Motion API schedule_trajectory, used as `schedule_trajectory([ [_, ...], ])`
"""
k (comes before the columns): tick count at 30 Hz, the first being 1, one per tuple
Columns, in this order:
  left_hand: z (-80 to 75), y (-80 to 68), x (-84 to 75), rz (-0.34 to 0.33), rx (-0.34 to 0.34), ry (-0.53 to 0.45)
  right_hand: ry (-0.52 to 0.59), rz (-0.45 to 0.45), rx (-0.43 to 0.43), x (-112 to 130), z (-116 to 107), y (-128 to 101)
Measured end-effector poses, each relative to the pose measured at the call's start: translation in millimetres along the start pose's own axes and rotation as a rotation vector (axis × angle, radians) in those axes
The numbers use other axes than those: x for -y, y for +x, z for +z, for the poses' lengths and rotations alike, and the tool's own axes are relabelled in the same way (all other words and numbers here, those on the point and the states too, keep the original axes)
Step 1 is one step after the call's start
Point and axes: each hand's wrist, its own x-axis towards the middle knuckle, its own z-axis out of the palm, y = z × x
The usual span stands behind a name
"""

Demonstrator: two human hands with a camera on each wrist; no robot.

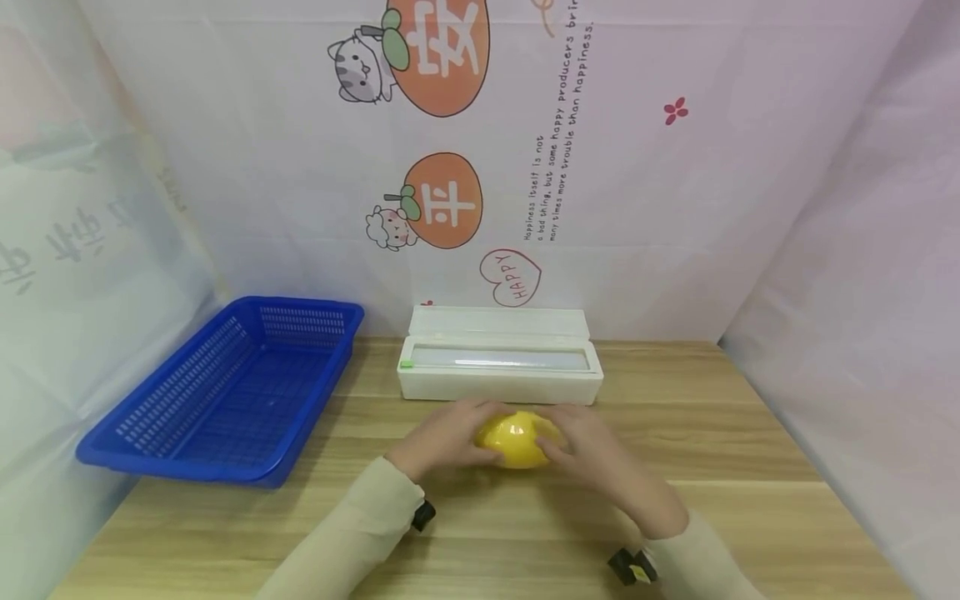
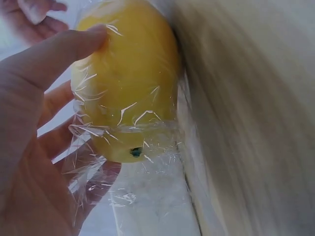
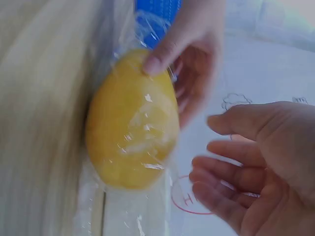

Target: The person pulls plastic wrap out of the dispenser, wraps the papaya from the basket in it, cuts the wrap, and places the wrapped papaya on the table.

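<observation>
A yellow fruit (image 1: pixel 516 439) wrapped in clear cling film (image 2: pixel 123 172) lies on the wooden table (image 1: pixel 720 467), just in front of the film dispenser. My left hand (image 1: pixel 457 433) grips it from the left, the thumb (image 2: pixel 74 46) pressed on its skin and the fingers curled behind it. The right wrist view shows the fruit (image 3: pixel 133 123) with left fingertips (image 3: pixel 157 61) at its upper end. My right hand (image 1: pixel 573 450) is close on the fruit's right side. Its fingers (image 3: pixel 231 172) are spread and relaxed, a little apart from the fruit, holding nothing.
A white cling-film dispenser box (image 1: pixel 498 367) with its lid open stands behind the fruit. A blue plastic basket (image 1: pixel 225 392) sits at the left of the table. Printed white sheets wall in the back and both sides.
</observation>
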Motion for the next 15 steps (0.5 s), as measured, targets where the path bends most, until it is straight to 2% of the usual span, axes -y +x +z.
schedule_trajectory([
  [8,-4.9,8.8,9.7,-0.003,0.064,-0.132,0.045,0.094,0.036,-7.2,17.7,-1.5],
  [12,-5.4,13.5,15.8,0.01,0.088,-0.231,0.068,0.122,0.049,-15.3,24.5,2.0],
  [15,-8.9,16.3,17.0,-0.007,0.112,-0.305,0.072,0.145,0.057,-19.6,27.2,4.9],
])
